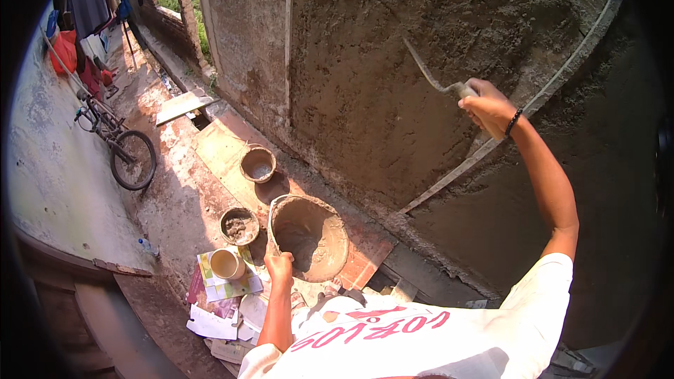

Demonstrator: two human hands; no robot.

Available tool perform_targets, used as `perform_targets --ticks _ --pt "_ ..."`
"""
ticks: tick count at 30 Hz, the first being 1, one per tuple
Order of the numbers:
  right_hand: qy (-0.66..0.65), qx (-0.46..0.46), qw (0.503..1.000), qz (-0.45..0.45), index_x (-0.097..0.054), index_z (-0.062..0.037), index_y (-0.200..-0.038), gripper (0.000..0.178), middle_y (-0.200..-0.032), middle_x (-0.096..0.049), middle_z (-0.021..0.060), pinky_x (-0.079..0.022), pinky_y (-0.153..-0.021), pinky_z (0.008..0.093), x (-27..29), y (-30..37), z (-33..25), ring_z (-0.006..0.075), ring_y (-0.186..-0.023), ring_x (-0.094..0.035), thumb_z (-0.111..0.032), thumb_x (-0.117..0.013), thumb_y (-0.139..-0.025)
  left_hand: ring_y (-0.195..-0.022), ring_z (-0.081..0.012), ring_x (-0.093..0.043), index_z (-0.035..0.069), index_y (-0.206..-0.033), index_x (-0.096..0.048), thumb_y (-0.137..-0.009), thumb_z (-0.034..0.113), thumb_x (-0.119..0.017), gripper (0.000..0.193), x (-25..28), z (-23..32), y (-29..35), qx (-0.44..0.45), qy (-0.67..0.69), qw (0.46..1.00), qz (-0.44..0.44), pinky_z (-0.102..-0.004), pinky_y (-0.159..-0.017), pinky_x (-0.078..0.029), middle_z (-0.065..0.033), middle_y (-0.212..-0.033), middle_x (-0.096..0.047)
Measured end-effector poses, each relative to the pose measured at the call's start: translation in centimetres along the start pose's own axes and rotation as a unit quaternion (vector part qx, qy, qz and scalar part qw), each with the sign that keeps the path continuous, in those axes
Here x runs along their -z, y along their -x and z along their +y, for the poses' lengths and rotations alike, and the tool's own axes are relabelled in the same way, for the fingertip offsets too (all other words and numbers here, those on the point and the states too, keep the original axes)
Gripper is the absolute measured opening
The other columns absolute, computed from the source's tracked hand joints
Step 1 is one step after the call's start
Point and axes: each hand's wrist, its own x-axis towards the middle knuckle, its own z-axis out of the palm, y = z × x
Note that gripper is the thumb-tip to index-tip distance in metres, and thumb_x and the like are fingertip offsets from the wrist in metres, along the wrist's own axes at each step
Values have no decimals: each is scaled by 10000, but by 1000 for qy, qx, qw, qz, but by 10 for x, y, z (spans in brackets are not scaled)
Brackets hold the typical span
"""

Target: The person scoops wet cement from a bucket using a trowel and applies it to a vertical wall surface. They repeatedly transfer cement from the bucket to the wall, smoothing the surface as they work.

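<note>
My right hand point(489, 108) is closed round the handle of a trowel point(427, 72), raised against the wall at the right. The trowel's thin blade shows nearly edge-on, close to the rough wet mortar point(351, 77) that coats the wall. My left hand point(279, 265) grips the pale bail handle point(272, 223) of a wide mortar-caked bucket point(340, 235). That bucket is tilted, its mouth facing up, with grey-brown mortar inside. Left of it stand a small bucket point(258, 163), another small bucket with lumpy mortar point(239, 227) and a cream pail point(227, 264).
A straight pale strip point(477, 156) runs slantwise across the wall, and an upright strip point(288, 35) stands farther left. Boards point(225, 151) lie along the wall's foot. A bicycle point(130, 158) leans on the left wall, below hanging clothes point(90, 0). Papers point(214, 324) lie near my feet.
</note>
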Motion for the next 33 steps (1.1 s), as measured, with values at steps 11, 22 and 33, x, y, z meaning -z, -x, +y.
perform_targets --ticks 11,22,33 --pt "-130 -143 929 -316 -536 28 -963 215 -732 -561 69 -462 -501 304 -304 107 82 139 -606 -578 -126 -601 -828 -705 -113 -534 -39 -1225 -526 -659 -115 -495 571 12 19 28 -49 74 994 -68 -234 -593 -431 -53 -934 -624" --pt "-234 -111 950 -175 -447 29 -1178 436 -786 -593 137 -519 -490 351 -440 115 38 209 -557 -610 -36 -637 -791 -729 -120 -535 -21 -1283 -504 -665 -84 -525 622 38 44 23 -82 111 985 -104 -243 -634 -449 -55 -952 -613" --pt "446 304 769 -342 -439 0 -1238 452 -882 -619 257 -536 -660 450 -365 129 -13 394 -763 -662 -62 -560 -808 -553 -88 -475 -22 -1276 -548 -651 -54 -530 626 83 68 5 -111 53 982 -145 -244 -494 -406 -17 -772 -577"
